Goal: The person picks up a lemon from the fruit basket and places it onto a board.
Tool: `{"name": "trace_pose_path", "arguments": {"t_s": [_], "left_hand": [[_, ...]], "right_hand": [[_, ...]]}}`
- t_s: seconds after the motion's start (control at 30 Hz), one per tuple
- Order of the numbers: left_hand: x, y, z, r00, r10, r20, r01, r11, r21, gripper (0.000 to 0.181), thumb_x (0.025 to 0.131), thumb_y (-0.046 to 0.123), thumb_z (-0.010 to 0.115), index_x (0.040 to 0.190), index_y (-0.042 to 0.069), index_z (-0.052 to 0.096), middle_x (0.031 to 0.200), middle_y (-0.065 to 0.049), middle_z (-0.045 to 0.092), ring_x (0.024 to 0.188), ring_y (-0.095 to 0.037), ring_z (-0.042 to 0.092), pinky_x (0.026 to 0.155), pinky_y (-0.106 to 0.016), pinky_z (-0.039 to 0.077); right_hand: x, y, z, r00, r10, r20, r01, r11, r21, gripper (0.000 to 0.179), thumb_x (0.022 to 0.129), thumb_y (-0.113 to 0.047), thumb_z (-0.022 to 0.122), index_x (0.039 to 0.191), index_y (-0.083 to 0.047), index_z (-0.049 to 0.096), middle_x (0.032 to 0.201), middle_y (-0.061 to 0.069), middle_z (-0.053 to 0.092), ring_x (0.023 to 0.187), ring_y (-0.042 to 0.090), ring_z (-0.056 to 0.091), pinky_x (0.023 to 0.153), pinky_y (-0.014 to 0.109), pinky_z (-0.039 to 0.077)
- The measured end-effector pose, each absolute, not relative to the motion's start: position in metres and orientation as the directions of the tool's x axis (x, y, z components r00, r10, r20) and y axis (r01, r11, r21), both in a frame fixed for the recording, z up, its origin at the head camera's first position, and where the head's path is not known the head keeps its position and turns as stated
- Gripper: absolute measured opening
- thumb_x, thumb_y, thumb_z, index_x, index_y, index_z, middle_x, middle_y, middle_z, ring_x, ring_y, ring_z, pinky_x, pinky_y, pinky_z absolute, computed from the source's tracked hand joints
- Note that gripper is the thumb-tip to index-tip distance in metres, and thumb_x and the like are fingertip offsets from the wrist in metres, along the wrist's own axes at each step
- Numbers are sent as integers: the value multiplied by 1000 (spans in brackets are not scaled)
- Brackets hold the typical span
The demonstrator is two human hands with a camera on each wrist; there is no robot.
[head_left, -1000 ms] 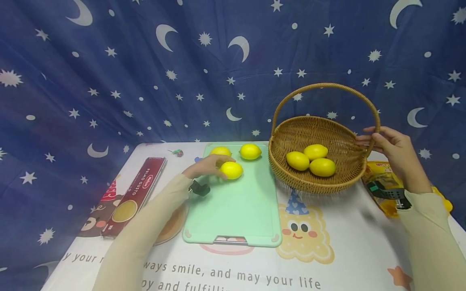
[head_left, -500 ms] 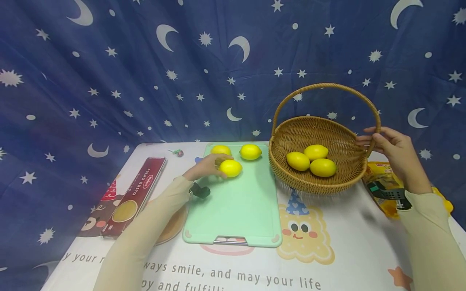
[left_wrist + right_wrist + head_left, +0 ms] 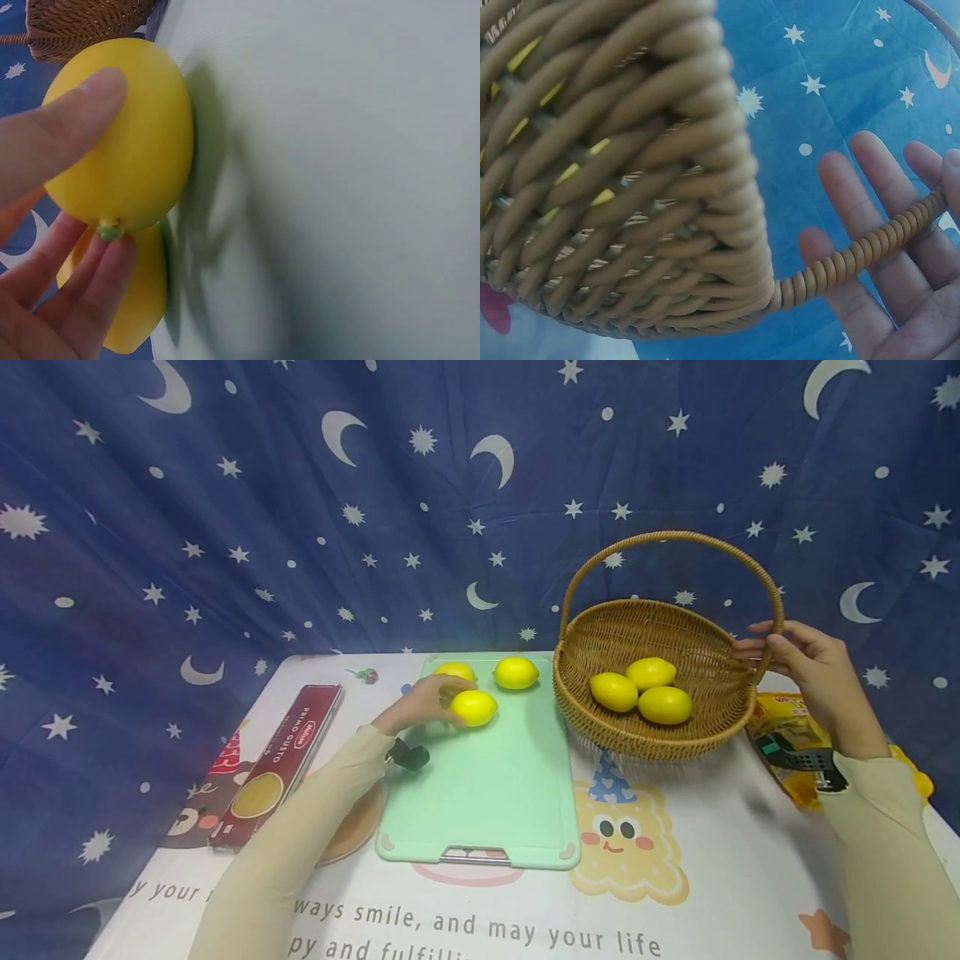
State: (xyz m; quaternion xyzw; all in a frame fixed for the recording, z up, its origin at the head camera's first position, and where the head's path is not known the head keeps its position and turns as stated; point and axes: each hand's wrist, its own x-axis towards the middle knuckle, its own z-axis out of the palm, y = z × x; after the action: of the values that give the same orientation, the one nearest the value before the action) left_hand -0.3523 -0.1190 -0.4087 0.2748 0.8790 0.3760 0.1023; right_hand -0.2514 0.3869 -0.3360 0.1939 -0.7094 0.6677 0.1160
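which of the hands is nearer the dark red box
Left: the left hand pinches a lemon right of the dark red box; the right hand is farther right, holding the basket handle.

The white-printed table (image 3: 735,868) carries a pale green board (image 3: 487,802) — dark red box (image 3: 279,760) to its left, yellow packet (image 3: 786,720) far right.

There are six lemons (image 3: 516,673), three at left, three inside one basket (image 3: 637,620) at right; also one board (image 3: 487,802), one box (image 3: 302,727), one packet (image 3: 780,714).

Left of the left hand (image 3: 423,703), a box (image 3: 288,752) is marked "PRIMO GUSTO". The tablecloth (image 3: 727,852) below is lettered "may your life".
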Motion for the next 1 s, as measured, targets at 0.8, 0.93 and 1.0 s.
{"name": "trace_pose_path", "arguments": {"t_s": [0.8, 0.93, 1.0], "left_hand": [[-347, -104, -409, -885, 417, 205, 443, 623, 645, 54, 69, 9, 82, 120, 5, 64, 126, -10, 61, 121, -26, 52, 107, -39, 40], [-346, -105, -408, -892, 401, 209, 432, 621, 654, 51, 70, 9, 81, 118, 5, 64, 124, -9, 62, 116, -25, 56, 102, -38, 44], [-346, -105, -408, -893, 400, 206, 429, 620, 656, 50, 71, 8, 81, 118, 5, 64, 123, -9, 63, 113, -25, 58, 100, -37, 46]], "right_hand": [[-252, 386, -335, -905, -109, 412, -418, 43, -907, 28, 98, -9, 44, 121, 2, 55, 101, -1, 73, 93, 7, 69, 80, 12, 51], [-252, 386, -334, -909, -105, 403, -410, 55, -910, 29, 98, -11, 44, 122, 2, 55, 101, -1, 73, 93, 6, 69, 80, 11, 51], [-251, 386, -333, -911, -102, 400, -407, 58, -912, 29, 98, -11, 45, 122, 2, 54, 101, -2, 73, 93, 6, 69, 80, 11, 51]]}}
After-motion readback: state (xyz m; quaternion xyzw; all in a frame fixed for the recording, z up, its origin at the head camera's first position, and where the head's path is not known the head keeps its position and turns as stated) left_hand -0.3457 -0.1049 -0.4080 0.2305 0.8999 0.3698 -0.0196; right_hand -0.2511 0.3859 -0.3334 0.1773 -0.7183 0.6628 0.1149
